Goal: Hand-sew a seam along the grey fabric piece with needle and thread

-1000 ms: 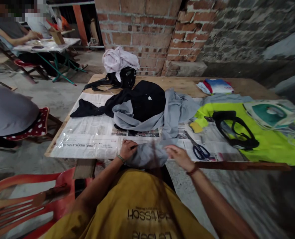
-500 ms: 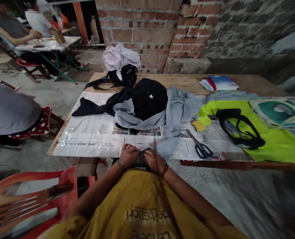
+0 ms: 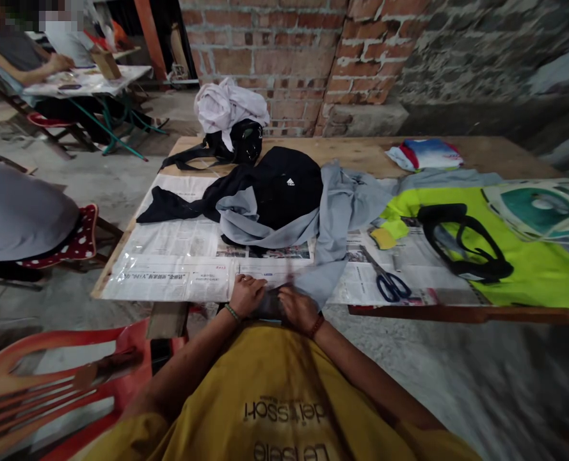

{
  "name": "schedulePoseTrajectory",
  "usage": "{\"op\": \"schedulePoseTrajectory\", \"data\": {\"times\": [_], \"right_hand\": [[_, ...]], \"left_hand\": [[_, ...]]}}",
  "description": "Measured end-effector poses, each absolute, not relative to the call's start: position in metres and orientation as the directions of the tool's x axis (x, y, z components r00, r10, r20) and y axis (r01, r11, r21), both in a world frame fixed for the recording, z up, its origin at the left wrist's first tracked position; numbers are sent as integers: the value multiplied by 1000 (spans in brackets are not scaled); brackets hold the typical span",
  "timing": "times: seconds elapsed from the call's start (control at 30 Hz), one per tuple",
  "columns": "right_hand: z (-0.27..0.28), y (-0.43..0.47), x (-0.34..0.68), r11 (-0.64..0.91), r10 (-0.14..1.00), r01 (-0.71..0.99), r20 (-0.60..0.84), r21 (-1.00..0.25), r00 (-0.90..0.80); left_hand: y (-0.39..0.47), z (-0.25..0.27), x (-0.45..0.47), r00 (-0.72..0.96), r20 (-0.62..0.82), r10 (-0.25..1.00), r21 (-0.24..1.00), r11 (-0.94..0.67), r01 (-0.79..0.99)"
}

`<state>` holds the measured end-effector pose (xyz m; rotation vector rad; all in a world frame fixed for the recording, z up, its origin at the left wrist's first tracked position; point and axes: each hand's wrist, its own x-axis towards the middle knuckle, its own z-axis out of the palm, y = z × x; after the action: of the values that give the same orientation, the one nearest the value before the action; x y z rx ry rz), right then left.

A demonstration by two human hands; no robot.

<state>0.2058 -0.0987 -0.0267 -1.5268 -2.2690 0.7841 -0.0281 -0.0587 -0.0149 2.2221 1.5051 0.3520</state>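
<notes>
A black and grey garment [image 3: 291,198] with a small white logo lies bunched on the newspaper-covered table [image 3: 169,246]. Its grey part [image 3: 327,269] trails down to the front edge, where both my hands are. My left hand [image 3: 247,296], with a green bead bracelet, has its fingers curled on the dark edge of the cloth. Close beside it, my right hand [image 3: 299,310] pinches the same cloth, thumb and fingers together. A dark stretch of fabric [image 3: 269,306] spans the gap between them. Dark-handled scissors [image 3: 390,285] rest on the newspaper to the right.
A neon-yellow garment [image 3: 543,275] lies at the right under a black strap loop [image 3: 466,243] and a teal iron [image 3: 536,205]. Folded cloth [image 3: 425,155] and a black bag [image 3: 240,142] sit farther back. A red chair [image 3: 125,365] stands left; people sit beyond.
My hands stay at the table's front edge with the cloth between them and shift only slightly. The view has tilted a little; the things on the table stay put.
</notes>
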Motion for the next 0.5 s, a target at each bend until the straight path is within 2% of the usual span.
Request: {"op": "schedulePoseTrajectory", "data": {"times": [0.1,0.27,0.37,0.5], "right_hand": [[-35,-100,206,318,916,762,-23,-564,-400],[-59,-95,211,427,899,677,206,-599,-386],[-66,-86,215,366,930,616,249,-698,-271],[-63,-73,211,283,959,573,213,-769,-188]], "left_hand": [[-50,-9,-19,377,-79,923,446,-305,841],[-42,5,-8,448,-198,872,413,-340,845],[-40,7,-6,457,-219,862,427,-337,839],[-39,8,-5,438,-243,865,471,-290,833]]}}
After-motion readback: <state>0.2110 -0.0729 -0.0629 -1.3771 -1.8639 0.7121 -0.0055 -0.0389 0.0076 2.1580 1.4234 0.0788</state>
